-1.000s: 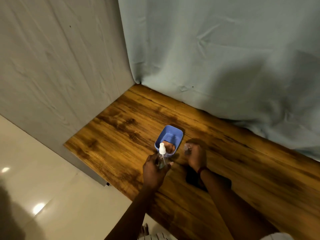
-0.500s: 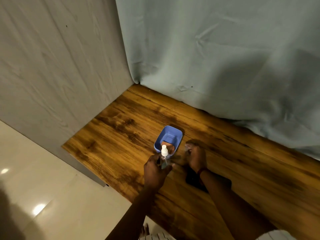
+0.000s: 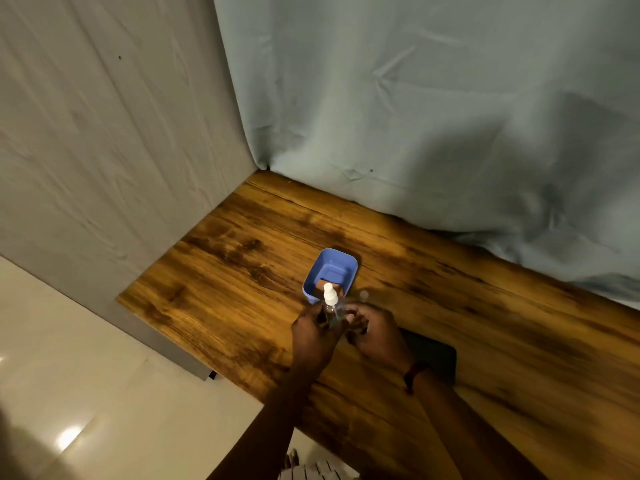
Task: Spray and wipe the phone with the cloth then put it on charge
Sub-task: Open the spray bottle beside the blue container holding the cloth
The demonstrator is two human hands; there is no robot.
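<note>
My left hand grips a small clear spray bottle with a white nozzle, upright over the wooden table. My right hand is right beside it, its curled fingertips at the bottle's lower part; whether they grip it is hidden. The dark phone lies flat on the table, partly under my right wrist. A brown-orange cloth sits in the blue tray just behind the bottle. A small clear cap stands on the table right of the tray.
Pale fabric backdrops hang along the table's far and left sides. The table's near-left edge drops to a glossy tiled floor. No charger shows in this view.
My right hand has left the clear cap on the table and come back left to the bottle. The phone now shows more. My left hand kept hold of the bottle.
</note>
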